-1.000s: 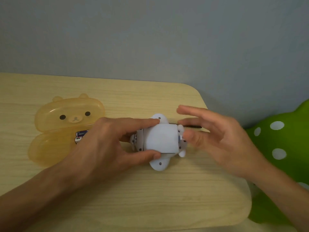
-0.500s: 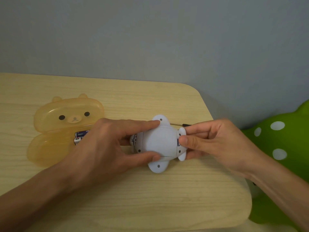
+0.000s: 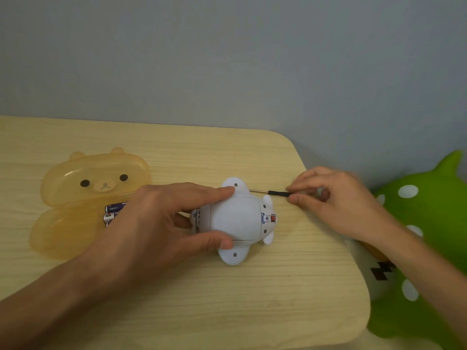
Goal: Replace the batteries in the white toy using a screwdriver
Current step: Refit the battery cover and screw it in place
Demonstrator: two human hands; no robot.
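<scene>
Leftmost, an orange bear-faced case (image 3: 96, 183) lay open on the wooden table (image 3: 278, 299), its lid flat toward the wall. Batteries (image 3: 113, 210) sat in the lower half, partly hidden behind my left hand (image 3: 156, 223). That hand spanned the white toy (image 3: 237, 218): index finger along its far edge, thumb pressed to its near edge, so the toy was clamped between them against the tabletop. The toy lay belly-up near the middle of the table, four rounded limbs splayed, small screw holes showing dark on each; a small blue and red part was visible at its right end. Just beyond the toy's far right limb lay the screwdriver (image 3: 270, 192), thin metal shaft pointing left, black handle to the right. My right hand (image 3: 336, 203) had its fingertips pinched together on the handle's end; the hand was somewhat blurred. Whether the tool was lifted or flat on the wood, I could not tell. Past the table's right edge sat a green spotted plush (image 3: 429, 210).
</scene>
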